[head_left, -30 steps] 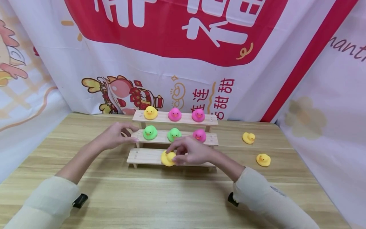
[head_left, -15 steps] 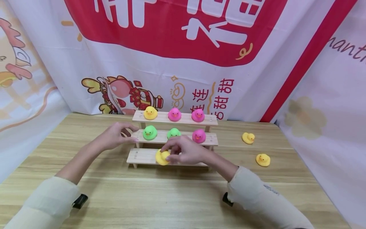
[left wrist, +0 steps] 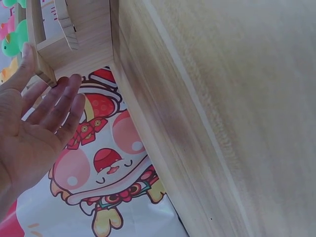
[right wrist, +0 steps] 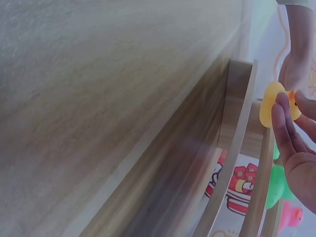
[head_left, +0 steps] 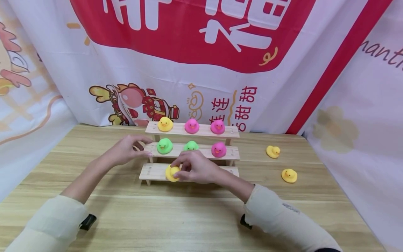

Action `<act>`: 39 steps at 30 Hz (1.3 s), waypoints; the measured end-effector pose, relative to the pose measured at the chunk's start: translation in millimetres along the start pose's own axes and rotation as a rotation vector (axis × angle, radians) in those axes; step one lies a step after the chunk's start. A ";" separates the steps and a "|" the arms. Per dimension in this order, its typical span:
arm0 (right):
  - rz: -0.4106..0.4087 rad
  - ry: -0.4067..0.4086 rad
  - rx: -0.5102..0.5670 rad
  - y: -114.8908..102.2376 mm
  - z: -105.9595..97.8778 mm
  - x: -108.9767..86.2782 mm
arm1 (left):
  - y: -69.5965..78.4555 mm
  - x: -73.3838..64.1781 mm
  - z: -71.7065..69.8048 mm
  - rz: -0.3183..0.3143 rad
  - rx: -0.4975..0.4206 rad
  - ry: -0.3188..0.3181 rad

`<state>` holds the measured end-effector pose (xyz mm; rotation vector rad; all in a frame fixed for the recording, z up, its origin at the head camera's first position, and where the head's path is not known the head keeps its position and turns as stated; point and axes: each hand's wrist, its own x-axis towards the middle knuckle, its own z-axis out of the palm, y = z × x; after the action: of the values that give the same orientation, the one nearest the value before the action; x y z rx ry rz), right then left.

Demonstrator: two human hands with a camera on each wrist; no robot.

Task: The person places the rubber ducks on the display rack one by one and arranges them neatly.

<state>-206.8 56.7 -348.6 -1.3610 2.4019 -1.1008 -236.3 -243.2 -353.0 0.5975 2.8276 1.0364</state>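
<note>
Small yellow toy duck point(head_left: 172, 174) was over btm tier of the pale wooden three-tier stand point(head_left: 154, 170), L of that tier's ctr; couldn't tell if its base touched the plank. R hand point(head_left: 196, 168) pinched it, thumb & fingers clamped on the duck. L hand point(head_left: 129, 150) gripped L end of stand's mid tier, thumb & fingers clamped on the plank. Mid tier carried a bright green toy duck point(head_left: 164, 146) at L, second green duck point(head_left: 191, 145) at ctr, partly hidden behind R hand, & magenta duck point(head_left: 218, 149) at R. Stand's top tier: upper yellow duck point(head_left: 165, 124) at L, then two magenta ducks point(head_left: 191, 126). R of stand, two loose yellow ducks point(head_left: 289, 175) sat apart on light wood-grain table point(head_left: 182, 217). White cloth backdrop point(head_left: 176, 75) w/ red panel hung behind stand.
</note>
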 end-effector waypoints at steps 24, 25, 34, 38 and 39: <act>0.075 0.031 0.006 -8.5 21.5 21.7 | 2.4 -0.4 -1.4 -0.007 0.036 0.001; 0.073 0.034 -0.011 -9.3 21.2 22.7 | 2.3 -0.3 -1.6 -0.008 0.035 0.001; 0.050 0.067 -0.119 -10.3 23.7 32.2 | 0.9 1.4 -2.2 -0.007 0.037 0.001; 0.067 0.072 -0.109 -10.7 25.6 35.1 | 0.4 1.8 -1.7 -0.003 0.034 0.001; 0.070 0.072 -0.108 -10.5 26.1 35.6 | 0.3 1.8 -1.6 -0.004 0.033 0.001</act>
<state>-207.7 11.6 -353.0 -1.2785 2.5739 -1.0342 -238.2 -243.2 -351.5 0.5946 2.8511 0.9919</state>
